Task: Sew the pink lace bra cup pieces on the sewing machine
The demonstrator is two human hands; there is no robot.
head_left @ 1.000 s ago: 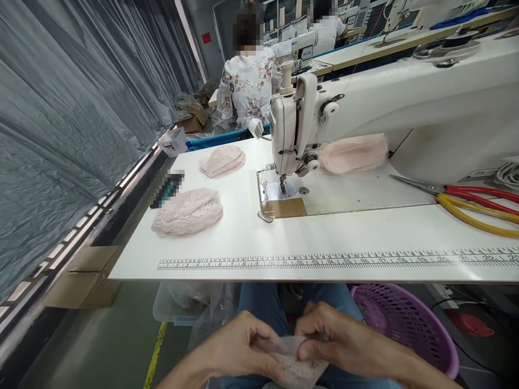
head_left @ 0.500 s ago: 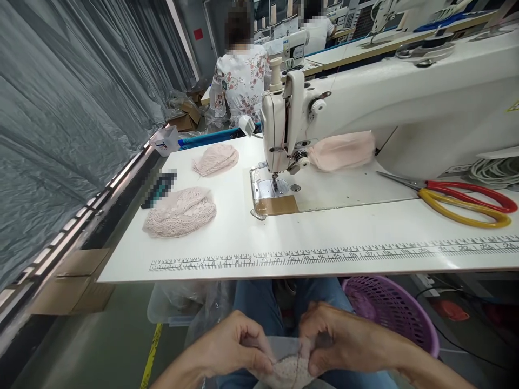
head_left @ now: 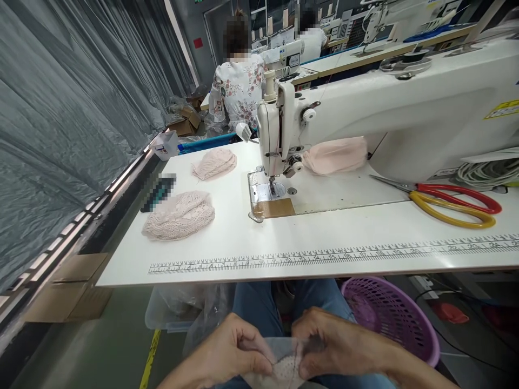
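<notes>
Pale sheer fabric piece point(head_left: 287, 371), dotted, one. Head view: low centre, over my jeans point(head_left: 255, 305), below the near edge of the counter point(head_left: 227, 246). Lies directly between my left hand point(head_left: 231, 348) and right hand point(head_left: 332, 343), neither nearer; fingers of both pinch its opposite sides. Partly covered, long axis uncertain.

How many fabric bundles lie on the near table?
3: lace bundle, front left; pink bundle behind it; peach bundle below the sewing machine's arm. The machine may hide more.
</notes>
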